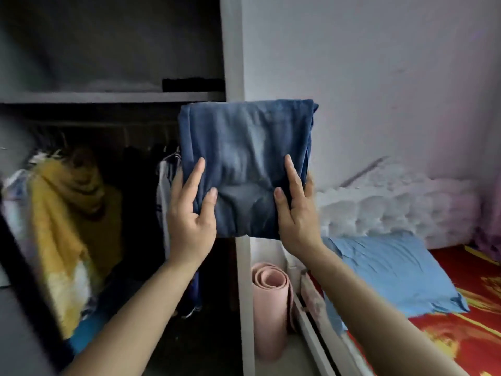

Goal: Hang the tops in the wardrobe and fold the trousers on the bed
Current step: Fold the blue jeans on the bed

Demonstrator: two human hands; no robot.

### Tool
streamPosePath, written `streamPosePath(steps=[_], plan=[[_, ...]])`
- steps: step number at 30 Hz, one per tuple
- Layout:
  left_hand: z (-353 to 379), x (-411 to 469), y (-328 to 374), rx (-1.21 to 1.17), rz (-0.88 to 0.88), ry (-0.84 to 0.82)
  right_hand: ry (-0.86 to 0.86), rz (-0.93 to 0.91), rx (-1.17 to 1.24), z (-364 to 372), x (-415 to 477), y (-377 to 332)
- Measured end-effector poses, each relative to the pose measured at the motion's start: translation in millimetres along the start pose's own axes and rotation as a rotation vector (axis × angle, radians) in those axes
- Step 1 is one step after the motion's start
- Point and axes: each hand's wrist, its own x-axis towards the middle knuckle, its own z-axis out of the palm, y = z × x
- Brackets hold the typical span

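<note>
A folded pair of blue denim trousers (246, 147) is held up in the air in front of the wardrobe's white side panel (231, 50). My left hand (191, 213) grips its lower left edge, thumb and forefinger on the front. My right hand (296, 210) grips the lower right edge the same way. The open wardrobe (108, 97) lies to the left, with a shelf above and a rail of hanging tops below, among them a yellow garment (73, 202). The bed (461, 329) with a red patterned cover is at the lower right.
A rolled pink mat (272, 308) stands between wardrobe and bed. A light blue pillow (393, 272) and a white fluffy blanket (393, 210) lie at the bed's head against the wall. A dark folded item (193, 84) sits on the wardrobe shelf. A dark door edge (24, 280) crosses the lower left.
</note>
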Motion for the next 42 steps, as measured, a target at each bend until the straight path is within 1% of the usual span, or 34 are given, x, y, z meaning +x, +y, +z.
streamPosePath(steps=[3, 6, 9, 12, 15, 19, 23, 27, 30, 34, 38, 42], plan=[[-59, 15, 5, 0.109, -0.007, 0.103, -0.064, -0.064, 0.124, 42, 11, -40], [-104, 26, 6, 0.172, -0.023, 0.176, -0.106, -0.115, 0.207, 73, 19, -70], [-132, 33, 3, 0.186, -0.069, 0.237, -0.146, -0.131, 0.249, 96, 24, -94], [-152, 39, -6, 0.215, -0.065, 0.286, -0.189, -0.126, 0.261, 113, 29, -109], [-168, 51, -23, 0.212, -0.078, 0.307, -0.253, -0.116, 0.240, 134, 38, -118], [-192, 78, -56, 0.159, -0.095, 0.312, -0.289, -0.136, 0.188, 173, 53, -130], [-223, 116, -102, 0.097, -0.108, 0.278, -0.285, -0.150, 0.135, 228, 77, -137], [-256, 171, -153, 0.022, -0.120, 0.248, -0.321, -0.182, 0.036, 289, 117, -149], [-269, 221, -184, -0.012, -0.076, 0.231, -0.261, -0.199, 0.003, 324, 153, -159], [-269, 294, -218, -0.099, 0.002, 0.208, -0.152, -0.237, -0.029, 350, 209, -163], [-260, 362, -247, -0.141, 0.000, 0.215, -0.084, -0.284, -0.093, 368, 272, -163], [-253, 440, -266, -0.149, -0.005, 0.235, -0.060, -0.311, 0.005, 396, 342, -157]])
